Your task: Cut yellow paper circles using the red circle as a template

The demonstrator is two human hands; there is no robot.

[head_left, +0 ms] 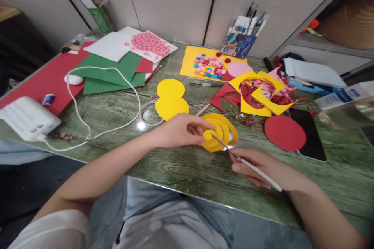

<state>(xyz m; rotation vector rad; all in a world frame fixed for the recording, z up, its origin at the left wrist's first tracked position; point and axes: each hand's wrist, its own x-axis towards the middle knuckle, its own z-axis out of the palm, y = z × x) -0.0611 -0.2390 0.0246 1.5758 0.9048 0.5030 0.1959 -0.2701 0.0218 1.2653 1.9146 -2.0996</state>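
My left hand (185, 129) is closed on the edge of a yellow paper spiral (224, 129), pinching it near its inner coil between thumb and fingers. The spiral's rings hang loose just over the table. In my right hand (254, 165) is a pair of white-handled scissors (258, 173), seen edge-on, with the metal blades at the spiral's centre. Just beyond my left hand lie yellow paper circles (171, 99), overlapping. A red paper circle (284, 133) rests partly on a black phone (309, 134), to the right of my right hand.
Yellow paper offcuts (263, 95) and red scraps lie at the right. Small coloured paper balls (210, 66) sit on a yellow sheet behind. A white charger (30, 118) with a looped cable (112, 69), green sheets (108, 72) and a pink-dotted card (150, 44) occupy the left.
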